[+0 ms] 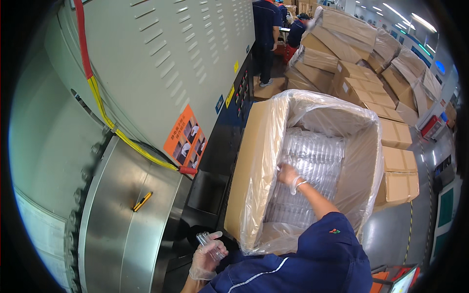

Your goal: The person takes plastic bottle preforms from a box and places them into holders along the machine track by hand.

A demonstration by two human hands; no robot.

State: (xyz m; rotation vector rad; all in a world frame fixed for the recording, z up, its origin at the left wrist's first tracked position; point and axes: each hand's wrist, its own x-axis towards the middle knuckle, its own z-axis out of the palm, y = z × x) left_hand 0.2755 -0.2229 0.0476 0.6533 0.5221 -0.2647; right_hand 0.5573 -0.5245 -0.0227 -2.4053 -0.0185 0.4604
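The left hand, in a see-through glove at the lower centre of the frame, is curled around a few clear plastic tubes. The right hand, gloved likewise, reaches in from the lower right to just right of centre, bent over rows of clear plastic tubes; whether its fingers grip any of them cannot be told. These rows lie packed side by side in a large open cardboard carton draped with a transparent plastic liner.

Left of the carton, a grey louvred machine cabinet fills the upper left, an orange notice on its lower corner. A red-and-yellow cable runs down it toward a steel surface, where a yellow-and-black utility knife lies. Closed cartons are stacked at upper right, and a person in dark clothing stands at top centre.
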